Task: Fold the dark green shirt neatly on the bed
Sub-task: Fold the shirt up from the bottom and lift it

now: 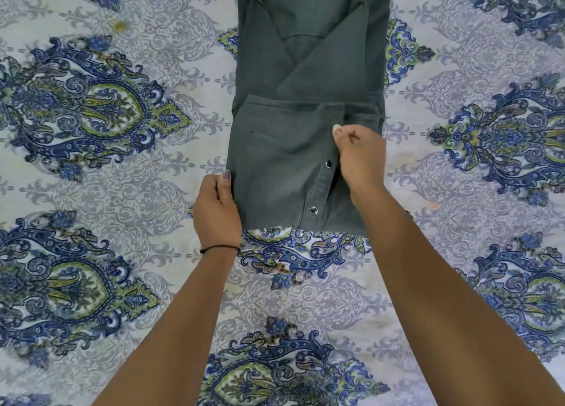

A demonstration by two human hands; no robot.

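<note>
Dark green shirt (275, 149) of woven cloth: lying flat in a narrow lengthwise strip on white bedsheet with blue-and-green paisley print (91, 167), centre of view, far end running off the top edge. Sleeves folded in and crossed over the upper part; near end doubled up over the middle. Two round metal snap buttons (328, 163) showing along the placket, right of centre. Left hand (215, 210): gripping the near left edge of the fold, thumb on top; thin black cord wristband (218, 248) at the wrist. Right hand (360, 158): fingers curled, pinching cloth just beside the placket.
</note>
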